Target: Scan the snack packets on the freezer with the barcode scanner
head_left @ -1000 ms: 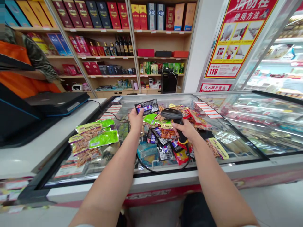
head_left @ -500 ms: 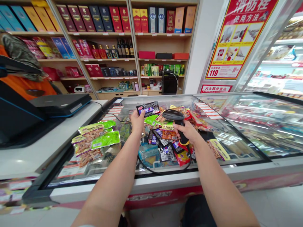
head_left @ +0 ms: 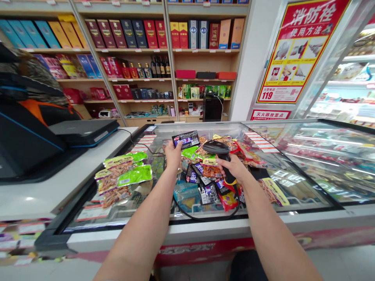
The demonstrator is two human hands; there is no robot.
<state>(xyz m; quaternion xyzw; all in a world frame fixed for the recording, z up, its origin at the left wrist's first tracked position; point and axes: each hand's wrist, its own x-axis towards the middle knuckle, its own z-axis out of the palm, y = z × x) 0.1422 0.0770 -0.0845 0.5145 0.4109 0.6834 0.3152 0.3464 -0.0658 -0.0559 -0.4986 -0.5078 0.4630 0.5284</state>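
My left hand (head_left: 173, 154) is closed on a black snack packet (head_left: 185, 139) with purple and white print, held above the glass top of the freezer. In my right hand (head_left: 233, 167) is a black barcode scanner (head_left: 218, 150), gripped by its handle, its head pointing left toward the packet. Below both hands lies a heap of snack packets, among them black packets (head_left: 208, 193), a red packet (head_left: 228, 201) and a green packet (head_left: 190, 153). Left of my left arm sits a separate pile with a bright green packet (head_left: 135, 175) and clear-fronted packets (head_left: 114, 175).
The chest freezer (head_left: 117, 237) spans the front. A scanner cord (head_left: 190, 216) loops near its front edge. On the left are a white counter (head_left: 29, 199) and a black scale-like machine (head_left: 84, 127), with a person behind. Stocked shelves (head_left: 202, 51) stand at the back.
The view has tilted slightly upward and shifted, so the scene sits a little lower and to the right. Both hands keep their holds. The person at the left has moved.
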